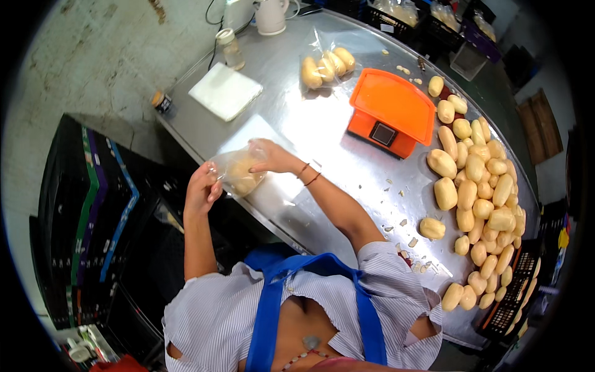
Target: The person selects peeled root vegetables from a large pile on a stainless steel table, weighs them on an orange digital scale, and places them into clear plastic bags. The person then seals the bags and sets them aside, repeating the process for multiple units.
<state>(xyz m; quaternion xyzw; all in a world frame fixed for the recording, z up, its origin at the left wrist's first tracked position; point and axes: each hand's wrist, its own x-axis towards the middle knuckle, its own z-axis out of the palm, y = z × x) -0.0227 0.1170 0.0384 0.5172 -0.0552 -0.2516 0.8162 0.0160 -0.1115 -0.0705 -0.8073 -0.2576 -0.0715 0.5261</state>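
Note:
My left hand (203, 188) grips the edge of a clear plastic bag (242, 173) that holds several peeled potatoes. At the bag's other side, my right hand (272, 158) has its fingers and thumb closed on the plastic. The bag is held over the near left edge of the metal table, beside a flat white sheet (258, 132). A second clear bag (324, 69) with peeled potatoes lies farther back. Right of it stands an orange digital scale (393, 104) with a bare pan. A large pile of peeled potatoes (483, 209) covers the table's right side.
A stack of white plastic bags (225, 90), a lidded glass jar (230, 49), a small orange-lidded jar (161, 101) and an electric kettle (271, 17) stand along the left and back. Black crates (79, 209) are stacked at left; another crate (511, 288) stands right. Peel scraps (413, 242) litter the table.

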